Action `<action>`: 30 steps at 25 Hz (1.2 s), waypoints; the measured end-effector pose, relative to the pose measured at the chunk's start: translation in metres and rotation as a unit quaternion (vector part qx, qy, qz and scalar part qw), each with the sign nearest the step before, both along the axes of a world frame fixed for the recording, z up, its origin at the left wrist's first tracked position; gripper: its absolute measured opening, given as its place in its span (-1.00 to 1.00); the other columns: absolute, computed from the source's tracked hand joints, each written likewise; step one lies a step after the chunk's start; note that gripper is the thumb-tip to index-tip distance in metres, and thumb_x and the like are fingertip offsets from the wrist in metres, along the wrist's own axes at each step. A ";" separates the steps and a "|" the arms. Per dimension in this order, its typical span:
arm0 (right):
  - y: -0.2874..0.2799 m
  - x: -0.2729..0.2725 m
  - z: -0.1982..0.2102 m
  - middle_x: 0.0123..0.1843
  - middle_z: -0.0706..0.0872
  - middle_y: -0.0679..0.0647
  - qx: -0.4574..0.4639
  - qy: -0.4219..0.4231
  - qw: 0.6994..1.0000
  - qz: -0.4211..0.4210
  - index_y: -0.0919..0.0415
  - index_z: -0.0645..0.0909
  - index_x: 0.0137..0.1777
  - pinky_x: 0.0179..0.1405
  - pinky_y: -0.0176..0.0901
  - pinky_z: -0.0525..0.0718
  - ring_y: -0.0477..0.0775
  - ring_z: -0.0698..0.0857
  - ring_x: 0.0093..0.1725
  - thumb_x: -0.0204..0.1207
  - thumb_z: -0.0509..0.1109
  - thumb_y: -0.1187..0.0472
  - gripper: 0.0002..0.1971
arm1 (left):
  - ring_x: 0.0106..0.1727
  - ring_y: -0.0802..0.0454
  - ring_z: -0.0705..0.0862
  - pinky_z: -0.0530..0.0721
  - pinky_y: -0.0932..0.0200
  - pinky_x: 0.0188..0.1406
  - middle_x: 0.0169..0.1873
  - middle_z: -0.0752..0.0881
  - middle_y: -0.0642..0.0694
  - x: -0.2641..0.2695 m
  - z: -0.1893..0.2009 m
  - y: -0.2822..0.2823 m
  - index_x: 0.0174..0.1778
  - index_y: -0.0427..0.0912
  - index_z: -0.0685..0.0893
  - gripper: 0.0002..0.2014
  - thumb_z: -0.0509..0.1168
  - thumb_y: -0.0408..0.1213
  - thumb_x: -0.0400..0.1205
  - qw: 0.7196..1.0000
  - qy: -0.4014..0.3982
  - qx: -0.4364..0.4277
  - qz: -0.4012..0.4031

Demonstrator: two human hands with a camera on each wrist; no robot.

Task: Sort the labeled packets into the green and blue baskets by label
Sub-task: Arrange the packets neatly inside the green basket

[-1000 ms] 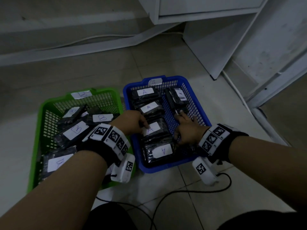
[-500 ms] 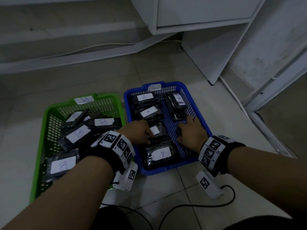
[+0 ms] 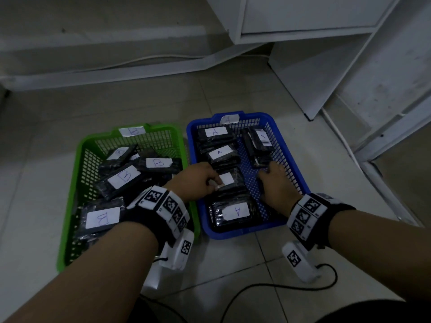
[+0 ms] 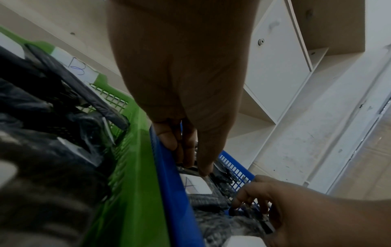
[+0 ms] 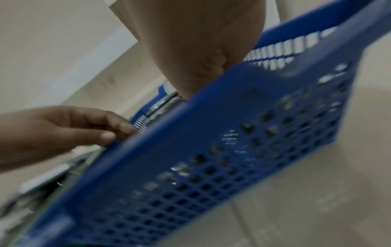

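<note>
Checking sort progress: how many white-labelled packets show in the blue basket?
5. Far-left, below it, one under the left hand, nearest, and far-right of the blue basket. More may be underneath.

Beside the basket tagged A (image 3: 295, 164), on its left and touching it, stood the basket tagged B (image 3: 77, 173), each holding packets lettered like its tag, while a cabinet (image 3: 310, 17) rose behind it and a cable (image 3: 275, 286) lay before it.
</note>
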State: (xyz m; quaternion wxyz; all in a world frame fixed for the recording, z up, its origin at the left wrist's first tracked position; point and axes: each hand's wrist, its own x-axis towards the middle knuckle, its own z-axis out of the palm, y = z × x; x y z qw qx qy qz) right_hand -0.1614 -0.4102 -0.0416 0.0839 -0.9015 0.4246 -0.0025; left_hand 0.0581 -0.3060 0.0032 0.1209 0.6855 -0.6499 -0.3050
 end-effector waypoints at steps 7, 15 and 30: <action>0.006 0.039 0.029 0.16 0.50 0.39 0.014 -0.047 0.999 -0.019 0.42 0.59 0.06 0.07 0.07 0.63 0.37 0.52 0.12 0.39 0.36 0.54 -0.76 | 0.05 0.14 0.58 0.40 0.37 0.04 0.08 0.66 -0.02 0.028 0.016 0.014 0.07 -0.03 0.76 -0.82 0.33 -0.28 0.60 0.998 -0.007 -0.048 0.034; 0.054 0.157 0.058 0.21 0.46 0.21 0.124 -0.109 0.982 0.096 0.27 0.57 0.17 0.20 -0.05 0.45 0.24 0.41 0.24 0.48 0.30 0.44 -0.72 | -0.01 -0.11 0.64 0.56 0.14 0.06 -0.10 0.67 -0.14 0.099 0.022 0.042 -0.10 -0.14 0.77 -0.85 0.36 -0.42 0.49 0.977 -0.049 -0.107 0.178; 0.034 0.227 0.057 0.21 0.58 0.17 0.215 0.041 0.960 0.174 0.16 0.38 0.38 0.11 0.05 0.59 0.18 0.37 0.35 0.40 0.47 0.22 -0.45 | 0.21 -0.23 0.47 0.50 -0.12 0.23 0.19 0.53 -0.14 0.159 0.008 0.073 0.31 -0.03 0.49 -0.39 0.45 0.03 0.36 0.970 -0.122 0.053 0.205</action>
